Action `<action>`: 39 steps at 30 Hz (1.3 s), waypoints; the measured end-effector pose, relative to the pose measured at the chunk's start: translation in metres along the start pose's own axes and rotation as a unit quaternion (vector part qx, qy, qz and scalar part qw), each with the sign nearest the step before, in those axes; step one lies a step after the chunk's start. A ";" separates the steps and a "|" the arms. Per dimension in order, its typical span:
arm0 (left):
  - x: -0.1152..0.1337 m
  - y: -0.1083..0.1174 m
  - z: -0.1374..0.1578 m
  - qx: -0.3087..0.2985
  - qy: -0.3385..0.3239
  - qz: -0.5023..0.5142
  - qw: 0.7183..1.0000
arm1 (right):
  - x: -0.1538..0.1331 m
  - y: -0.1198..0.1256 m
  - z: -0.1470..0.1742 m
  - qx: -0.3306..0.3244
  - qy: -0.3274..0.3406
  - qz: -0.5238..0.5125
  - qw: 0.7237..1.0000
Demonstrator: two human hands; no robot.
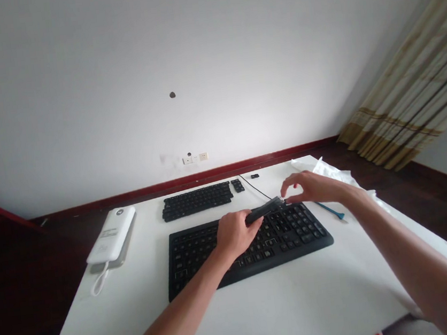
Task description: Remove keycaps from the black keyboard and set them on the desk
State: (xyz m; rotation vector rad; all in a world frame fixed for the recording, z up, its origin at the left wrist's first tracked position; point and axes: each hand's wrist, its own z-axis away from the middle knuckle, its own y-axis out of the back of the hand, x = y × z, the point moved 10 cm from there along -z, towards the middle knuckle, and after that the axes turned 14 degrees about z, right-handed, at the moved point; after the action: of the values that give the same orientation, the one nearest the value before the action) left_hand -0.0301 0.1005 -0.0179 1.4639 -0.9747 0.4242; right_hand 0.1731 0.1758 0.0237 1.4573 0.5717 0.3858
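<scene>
A black keyboard (259, 264) lies on the white table, with many caps off its left and middle parts and caps on the number pad at right. My left hand (237, 233) is closed around a black stick-like tool (264, 210) with a greyish tip, held slanted above the keyboard. At that tip, my right hand (310, 187) curls its thumb and forefinger together; what they pinch is too small to make out. Behind the keyboard, loose black keycaps (197, 200) are laid out in rows, with a smaller keycap group (237, 186) beside them.
A white power bank (112, 235) with a strap lies at the table's left. A blue tool (331, 211) and crumpled white plastic (335, 171) are at right. A thin black cable (255, 187) runs behind the keyboard. One small keycap piece (254, 176) sits near the back edge.
</scene>
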 end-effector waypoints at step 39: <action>-0.002 -0.001 -0.002 -0.005 0.006 0.026 1.000 | 0.116 -0.074 -0.094 0.175 -0.099 -0.210 0.957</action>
State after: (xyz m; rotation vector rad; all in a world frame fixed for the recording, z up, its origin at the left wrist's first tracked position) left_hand -0.0304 0.1026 -0.0201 1.4273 -1.0058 0.4648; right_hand 0.2058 0.3122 -0.0664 1.6359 0.7940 -0.2062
